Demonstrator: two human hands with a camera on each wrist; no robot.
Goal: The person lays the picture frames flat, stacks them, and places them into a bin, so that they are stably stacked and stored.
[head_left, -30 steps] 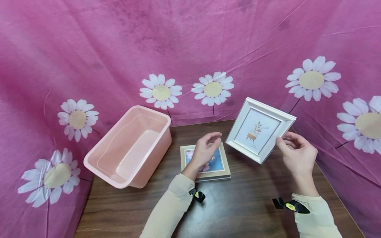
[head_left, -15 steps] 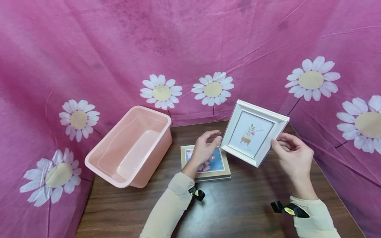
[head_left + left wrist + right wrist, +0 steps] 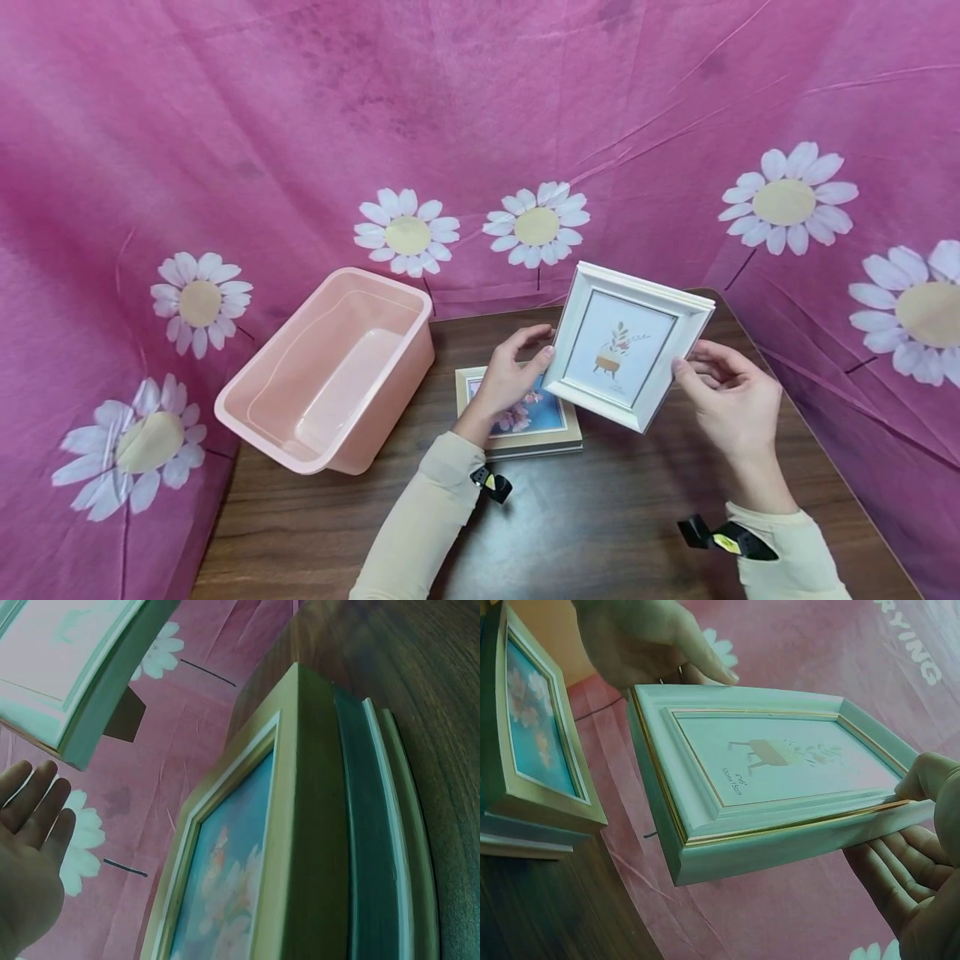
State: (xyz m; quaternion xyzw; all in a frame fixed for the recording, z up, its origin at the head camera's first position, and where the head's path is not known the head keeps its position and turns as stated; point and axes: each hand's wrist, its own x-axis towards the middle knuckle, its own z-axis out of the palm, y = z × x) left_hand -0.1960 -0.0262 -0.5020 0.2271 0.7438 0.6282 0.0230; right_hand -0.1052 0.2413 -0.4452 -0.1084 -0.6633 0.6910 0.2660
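My right hand (image 3: 738,408) holds a white picture frame (image 3: 624,346) tilted above the table, its thumb on the front border and its fingers behind. A potted-plant print shows inside the frame, facing me. At the frame's left edge is my left hand (image 3: 510,375), fingers extended and thumb apart; in the left wrist view its fingers (image 3: 41,810) lie just below the frame's corner. Whether they touch it I cannot tell. Under the left hand, a beige picture frame (image 3: 573,433) with a pink-flower picture lies face up on top of a stack of frames (image 3: 375,847).
A pink plastic bin (image 3: 322,375) stands on the left of the dark wooden table (image 3: 585,533). Behind and at both sides hangs a pink cloth (image 3: 480,108) printed with white daisies. Each wrist wears a black strap (image 3: 727,540).
My right hand has brought the white picture frame leftward and slightly down, up to my left hand. The left hand has barely moved. The bin and the stacked frames stay put.
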